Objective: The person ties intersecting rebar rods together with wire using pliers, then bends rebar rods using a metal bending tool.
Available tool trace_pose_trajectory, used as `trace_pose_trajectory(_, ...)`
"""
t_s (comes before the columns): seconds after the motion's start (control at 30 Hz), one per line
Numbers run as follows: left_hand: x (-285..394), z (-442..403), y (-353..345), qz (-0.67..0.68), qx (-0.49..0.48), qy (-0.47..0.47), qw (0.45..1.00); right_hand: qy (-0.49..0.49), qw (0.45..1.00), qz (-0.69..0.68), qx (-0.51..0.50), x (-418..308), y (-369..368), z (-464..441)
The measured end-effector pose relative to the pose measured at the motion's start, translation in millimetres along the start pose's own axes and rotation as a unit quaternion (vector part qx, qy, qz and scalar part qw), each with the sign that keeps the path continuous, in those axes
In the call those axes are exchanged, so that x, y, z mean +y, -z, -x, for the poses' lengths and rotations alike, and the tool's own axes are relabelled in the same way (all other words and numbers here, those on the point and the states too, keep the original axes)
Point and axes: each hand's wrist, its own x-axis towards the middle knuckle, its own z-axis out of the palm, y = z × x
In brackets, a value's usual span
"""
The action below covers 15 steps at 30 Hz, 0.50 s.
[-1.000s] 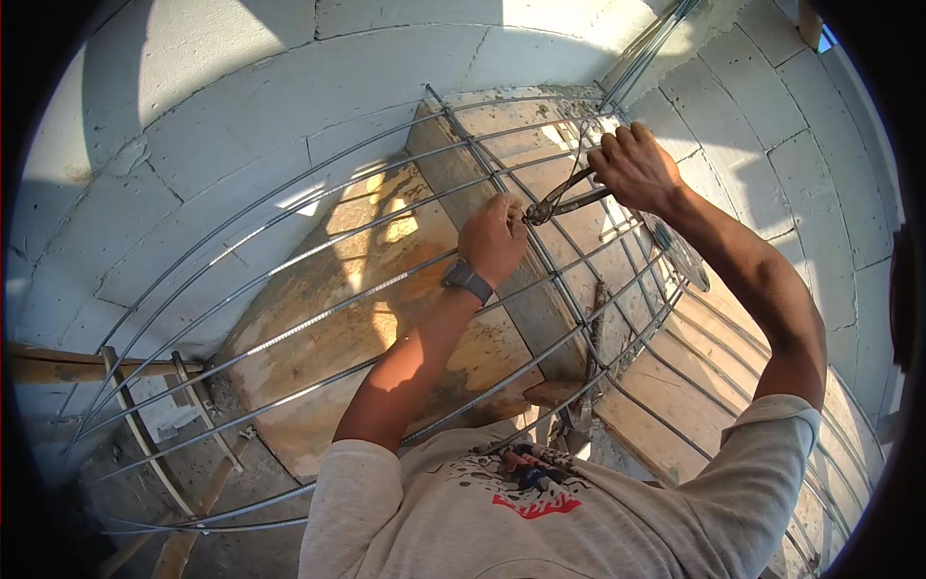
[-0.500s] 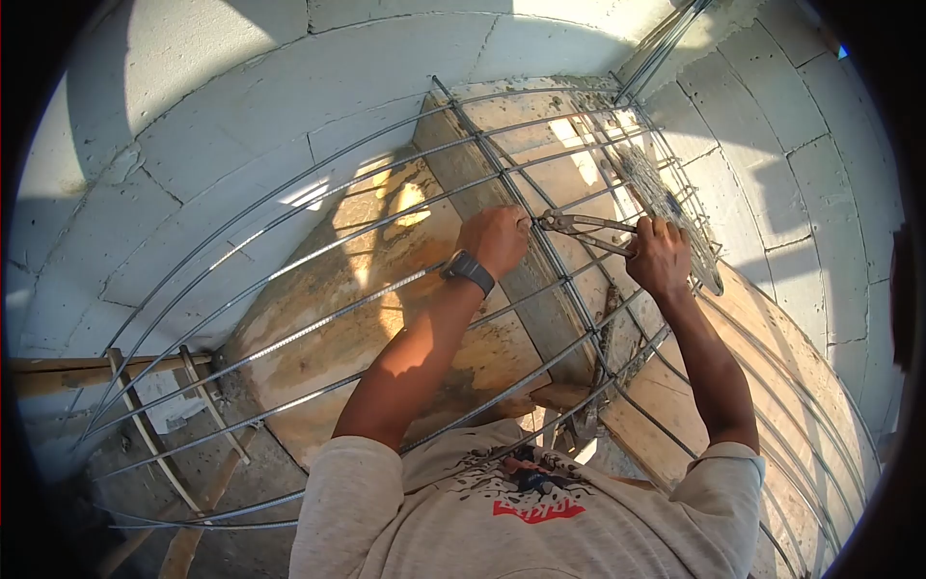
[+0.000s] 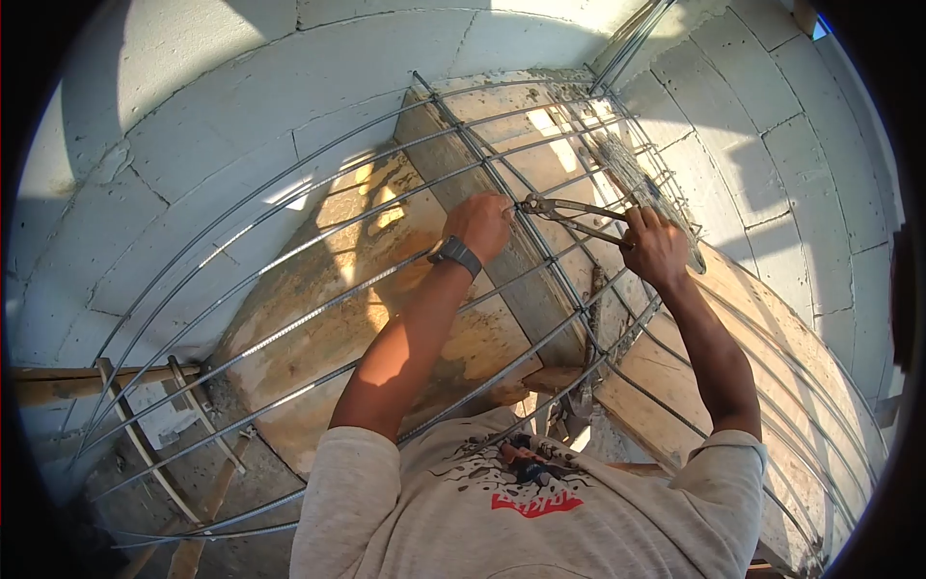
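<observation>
My right hand (image 3: 658, 249) is wrapped round the handles of a pair of metal pincers (image 3: 571, 206). Their jaws sit at a crossing of the steel rebar, just right of my left hand. My left hand (image 3: 479, 228) is closed beside the jaws, its fingertips against the crossing; whatever it pinches is too small to make out. A dark watch (image 3: 456, 254) is on the left wrist. Under both hands runs a grid of ribbed rebar (image 3: 479, 152), with a crosswise bar passing beneath the pincers' jaws.
A board edge (image 3: 526, 307) lies below the grid, beside stained wooden panels (image 3: 280, 333). Pale block walls (image 3: 231, 116) rise behind and at right. A mortar-crusted strip (image 3: 627, 169) lies right of the bars. Wooden slats (image 3: 145, 449) stand at lower left.
The view has shifted slightly, so the grid appears further left. The pincers' handles look slightly further apart. Both hands stay at the same crossing.
</observation>
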Motion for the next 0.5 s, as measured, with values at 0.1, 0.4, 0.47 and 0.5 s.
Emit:
trace_pose_trajectory(0.1,0.8,-1.5,-0.8,0.000,0.007,0.001,1.000,-0.017,1.000,0.008,0.015,-12.0,3.9,9.3)
trace_pose_trajectory(0.4,-2.8,-0.9,-5.9,-0.009,0.024,0.007,1.000,-0.123,0.980,-0.140,-0.062,-31.6,-24.6,43.8)
trace_pose_trajectory(0.47,3.8,1.2,-3.6,0.006,0.014,-0.005,1.000,-0.032,0.998,-0.051,-0.020,-6.5,-2.9,18.4)
trace_pose_trajectory(0.5,2.8,1.2,0.8,0.011,0.015,-0.008,1.000,0.008,1.000,-0.022,0.008,0.1,3.3,7.1)
